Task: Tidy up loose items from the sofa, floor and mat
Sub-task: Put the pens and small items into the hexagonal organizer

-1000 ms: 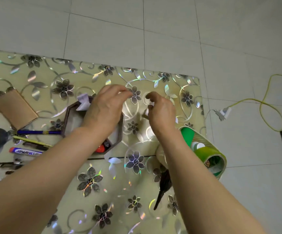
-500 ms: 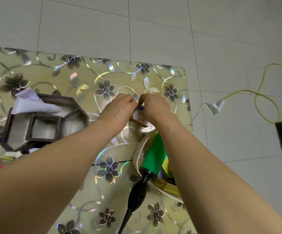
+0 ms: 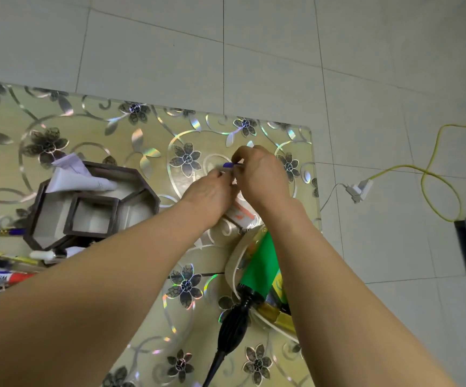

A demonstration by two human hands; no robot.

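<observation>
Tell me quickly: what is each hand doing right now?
Left hand: pinches the small purple-tipped item.
Right hand: pinches the same item.

A slim pen (image 3: 229, 165) with a blue tip, lying level above the flowered mat (image 3: 131, 152), pinched at both ends.

Bright, even light; iridescent glare on the mat (image 3: 148, 152); edges blurred.

Pale tiled floor (image 3: 254, 65) under even light.
A yellow cable (image 3: 438, 191) looped across the tiles, right of the floral mat (image 3: 114, 141).
</observation>
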